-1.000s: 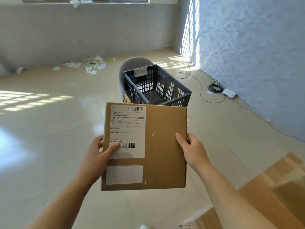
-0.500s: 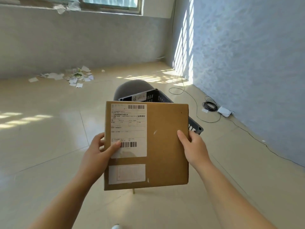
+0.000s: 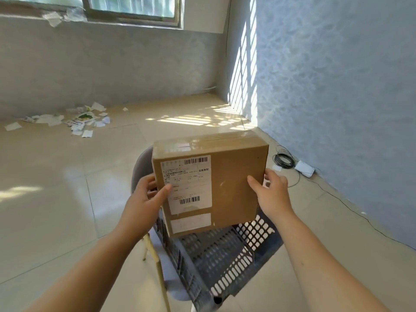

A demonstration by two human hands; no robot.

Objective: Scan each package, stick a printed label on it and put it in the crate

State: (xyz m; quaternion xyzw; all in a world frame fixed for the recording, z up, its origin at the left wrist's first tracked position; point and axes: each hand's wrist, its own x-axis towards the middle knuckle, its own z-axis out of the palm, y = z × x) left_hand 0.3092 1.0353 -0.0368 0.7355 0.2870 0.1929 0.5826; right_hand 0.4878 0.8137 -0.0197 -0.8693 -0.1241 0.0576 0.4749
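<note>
I hold a flat brown cardboard package (image 3: 234, 190) in both hands, tilted with its lower edge dipping into the dark grey slotted crate (image 3: 216, 262). A white printed label (image 3: 189, 183) with two barcodes covers its left half, and a smaller pale sticker sits below that. My left hand (image 3: 144, 203) grips the package's left edge, thumb on the label. My right hand (image 3: 272, 192) grips the right edge, thumb on the front face. The crate stands on a grey chair (image 3: 144, 167) with light wooden legs, directly under the package.
Scraps of paper (image 3: 78, 119) litter the tiled floor by the far wall under a window. A coiled black cable (image 3: 284, 160) and a white box (image 3: 304, 168) lie along the right wall. Open floor lies to the left of the chair.
I have come up to the crate, which is now right below me. The package has moved forward and down, tipping so its top face shows and its lower edge enters the crate.
</note>
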